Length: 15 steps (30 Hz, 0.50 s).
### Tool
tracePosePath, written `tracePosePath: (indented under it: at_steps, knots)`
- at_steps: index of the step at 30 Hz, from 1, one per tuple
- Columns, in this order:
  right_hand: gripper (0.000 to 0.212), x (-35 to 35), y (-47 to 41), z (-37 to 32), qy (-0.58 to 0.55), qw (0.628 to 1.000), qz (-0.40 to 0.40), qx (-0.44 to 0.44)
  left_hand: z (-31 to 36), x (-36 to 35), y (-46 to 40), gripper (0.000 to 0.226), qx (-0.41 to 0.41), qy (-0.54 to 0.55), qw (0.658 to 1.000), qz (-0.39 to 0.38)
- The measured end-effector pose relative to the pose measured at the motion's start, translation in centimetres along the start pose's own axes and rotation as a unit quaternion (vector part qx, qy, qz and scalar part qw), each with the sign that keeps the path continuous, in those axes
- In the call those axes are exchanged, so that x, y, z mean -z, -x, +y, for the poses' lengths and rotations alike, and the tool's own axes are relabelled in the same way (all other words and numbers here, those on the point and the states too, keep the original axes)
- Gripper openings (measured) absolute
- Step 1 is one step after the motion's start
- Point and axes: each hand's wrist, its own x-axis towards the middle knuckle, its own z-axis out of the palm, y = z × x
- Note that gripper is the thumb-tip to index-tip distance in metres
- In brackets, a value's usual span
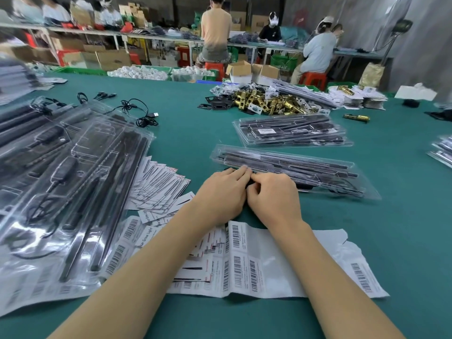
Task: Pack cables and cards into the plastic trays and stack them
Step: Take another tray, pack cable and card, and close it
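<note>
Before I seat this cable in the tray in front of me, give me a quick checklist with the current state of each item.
1. Both hands on the work: ok. The left hand and right hand meet at the near edge of the clear tray.
2. Cable held: cannot tell. Only a bit of something dark shows between the fingers.
3. Tray lying flat on the green table: ok.
4. Tray's long slots filled: ok, dark bars lie in them.
5. Cable pocket free: cannot tell, the hands cover it.
6. Cards within reach: ok, a fan of cards lies left of the hands.
</note>
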Motion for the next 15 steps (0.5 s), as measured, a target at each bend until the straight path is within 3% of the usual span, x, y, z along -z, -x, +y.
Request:
tracePosePath:
  at_steps: [4, 9, 13, 15]
  knots:
    - [0.02, 0.07, 0.02, -0.3, -0.042, 0.998, 0.028, -0.031, -0.29, -0.58, 0.34, 0.054, 0.021, 0.029, 0.999, 0.04]
    - [0.02, -0.08, 0.17, -0.62, 0.036, 0.998, 0.043, -0.04, -0.27, -0.73, 0.04, 0.055, 0.012, 0.063, 0.998, 0.027]
    - [0.016, 0.2, 0.31, -0.65, 0.015, 0.987, 0.157, -0.016, -0.5, -0.59, 0.3, 0.054, 0.003, 0.068, 0.997, 0.023]
    - [0.015, 0.61, 0.39, -0.58, -0.019, 0.985, 0.17, 0.003, -0.38, -0.59, 0.41, 0.053, 0.001, 0.079, 0.996, 0.043]
